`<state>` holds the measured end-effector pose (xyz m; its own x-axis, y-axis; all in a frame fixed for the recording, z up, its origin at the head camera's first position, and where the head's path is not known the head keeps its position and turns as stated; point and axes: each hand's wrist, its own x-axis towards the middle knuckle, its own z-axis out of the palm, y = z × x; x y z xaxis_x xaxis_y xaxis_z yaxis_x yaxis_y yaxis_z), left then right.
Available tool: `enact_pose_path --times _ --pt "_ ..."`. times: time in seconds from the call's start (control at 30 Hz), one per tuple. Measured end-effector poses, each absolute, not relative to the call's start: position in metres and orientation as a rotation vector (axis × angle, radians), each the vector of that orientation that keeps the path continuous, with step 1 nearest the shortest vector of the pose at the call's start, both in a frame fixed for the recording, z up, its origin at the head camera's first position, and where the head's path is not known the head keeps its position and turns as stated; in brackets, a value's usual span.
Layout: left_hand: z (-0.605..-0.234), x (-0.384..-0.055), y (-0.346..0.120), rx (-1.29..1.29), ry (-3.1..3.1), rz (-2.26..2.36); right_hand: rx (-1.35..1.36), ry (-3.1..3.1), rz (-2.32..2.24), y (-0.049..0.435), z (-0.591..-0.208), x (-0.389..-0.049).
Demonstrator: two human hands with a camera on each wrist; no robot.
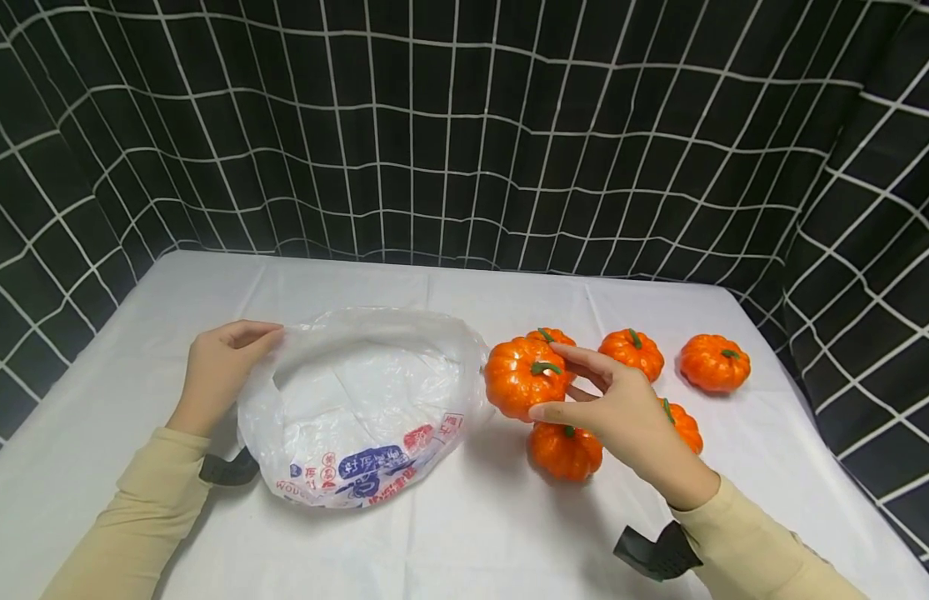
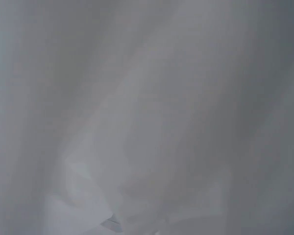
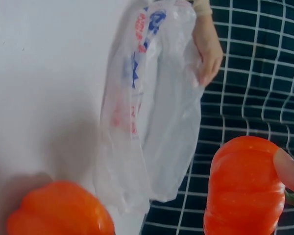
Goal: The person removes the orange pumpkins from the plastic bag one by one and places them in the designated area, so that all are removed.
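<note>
My left hand (image 1: pixel 227 362) pinches the left rim of a white plastic bag (image 1: pixel 374 375) with red and blue print, whose mouth gapes upward on the table. The left wrist view is filled by blurred whitish plastic. Between thumb and fingers, my right hand (image 1: pixel 621 412) holds a small orange pumpkin (image 1: pixel 520 379) with a green stem, just off the bag's right edge and above the table. In the right wrist view the held pumpkin (image 3: pixel 245 186) shows at lower right under the thumb. Below the held one lies another pumpkin (image 1: pixel 566 452); one more (image 1: pixel 552 337) peeks out behind it.
Further right on the white tablecloth (image 1: pixel 471 533) sit a pumpkin (image 1: pixel 632 354) at the back, a far-right pumpkin (image 1: pixel 715 364), and a pumpkin (image 1: pixel 683 427) partly covered by my right wrist. Black netting-patterned cloth (image 1: pixel 449 150) with white lines encloses the table's back and sides.
</note>
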<state>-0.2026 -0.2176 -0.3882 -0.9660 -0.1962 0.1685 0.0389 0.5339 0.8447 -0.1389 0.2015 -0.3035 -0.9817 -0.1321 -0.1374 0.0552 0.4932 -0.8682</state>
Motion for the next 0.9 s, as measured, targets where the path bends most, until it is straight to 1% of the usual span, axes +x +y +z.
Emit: enact_pose_path --times 0.2,0.43,0.67,0.9 --pt "-0.389 -0.203 -0.218 0.14 -2.529 -1.399 -0.043 2.627 -1.439 0.221 -0.301 -0.136" --pt "-0.389 -0.203 -0.219 0.131 -2.522 -1.403 0.083 2.733 -1.265 0.249 -0.301 -0.131" --pt "-0.39 -0.203 -0.22 0.145 -2.53 -1.424 0.139 2.711 -1.311 0.273 -0.303 -0.127" --pt "-0.391 -0.203 -0.219 0.145 -2.531 -1.419 0.263 2.727 -1.326 0.296 -0.307 -0.127"
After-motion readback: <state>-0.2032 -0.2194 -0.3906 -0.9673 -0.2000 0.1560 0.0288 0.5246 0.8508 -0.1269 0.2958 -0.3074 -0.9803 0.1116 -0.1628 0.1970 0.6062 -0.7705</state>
